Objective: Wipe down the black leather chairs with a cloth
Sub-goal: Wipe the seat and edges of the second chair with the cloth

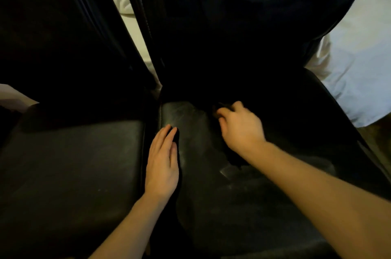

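Observation:
Two black leather chairs stand side by side, the left chair [69, 163] and the right chair [243, 205]. My left hand [163, 165] lies flat, fingers straight, on the left edge of the right chair's seat. My right hand [239, 127] is further back on that seat, near the crease below the backrest [243, 26]. Its fingers are curled round a dark cloth [233, 158], which is hard to make out against the black leather. Pale streaks show on the seat around both hands.
A narrow gap [151, 127] separates the two seats. White bedding [359, 64] lies behind and to the right of the right chair, and more of it shows between the backrests [129, 15]. A pale surface [12, 95] sits at the left edge.

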Available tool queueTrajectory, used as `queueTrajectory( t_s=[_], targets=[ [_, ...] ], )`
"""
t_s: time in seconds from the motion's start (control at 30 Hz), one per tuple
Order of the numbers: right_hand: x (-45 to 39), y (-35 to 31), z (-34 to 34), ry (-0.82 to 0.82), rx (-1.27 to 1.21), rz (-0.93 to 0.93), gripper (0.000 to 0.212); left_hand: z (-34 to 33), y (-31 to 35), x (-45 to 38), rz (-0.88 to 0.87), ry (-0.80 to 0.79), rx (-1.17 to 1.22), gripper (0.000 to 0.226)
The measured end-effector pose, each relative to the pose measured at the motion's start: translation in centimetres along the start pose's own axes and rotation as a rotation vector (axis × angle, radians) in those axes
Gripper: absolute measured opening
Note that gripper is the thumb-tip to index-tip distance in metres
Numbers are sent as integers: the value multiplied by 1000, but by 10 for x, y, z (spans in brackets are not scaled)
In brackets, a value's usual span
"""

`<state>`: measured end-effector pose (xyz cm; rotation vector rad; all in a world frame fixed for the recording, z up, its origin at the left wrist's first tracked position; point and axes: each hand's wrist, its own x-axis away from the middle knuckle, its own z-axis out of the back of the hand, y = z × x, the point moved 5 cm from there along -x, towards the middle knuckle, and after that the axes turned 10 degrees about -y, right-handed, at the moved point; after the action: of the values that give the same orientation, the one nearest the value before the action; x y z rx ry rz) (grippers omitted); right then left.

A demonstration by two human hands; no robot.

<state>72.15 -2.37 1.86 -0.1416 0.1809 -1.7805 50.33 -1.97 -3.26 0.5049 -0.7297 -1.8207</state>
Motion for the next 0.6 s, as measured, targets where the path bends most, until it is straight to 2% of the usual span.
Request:
queueTrajectory(
  t_s=[0.13, 0.23, 0.3, 0.37, 0.47, 0.53, 0.6],
  targets=[
    [56, -68, -22, -75, -63, 331, 33, 10, -10, 10, 148, 111, 261, 40],
    [101, -65, -19, -174, -32, 638, 35, 12, -8, 12, 172, 138, 346, 38],
    [99, -41, -15, -187, 33, 723, 35, 12, -8, 10, 169, 141, 311, 38],
    [67, -10, -11, -127, 82, 605, 36, 11, -8, 11, 169, 138, 285, 40],
    [5, 13, -6, -15, 57, 261, 38, 10, -5, 14, 179, 165, 303, 40],
    [-21, 3, -9, 7, 0, 89, 39, 10, -3, 17, 186, 192, 322, 40],
    [-33, -20, -13, 6, -39, -3, 39, 10, -4, 18, 189, 195, 296, 42]
  ],
)
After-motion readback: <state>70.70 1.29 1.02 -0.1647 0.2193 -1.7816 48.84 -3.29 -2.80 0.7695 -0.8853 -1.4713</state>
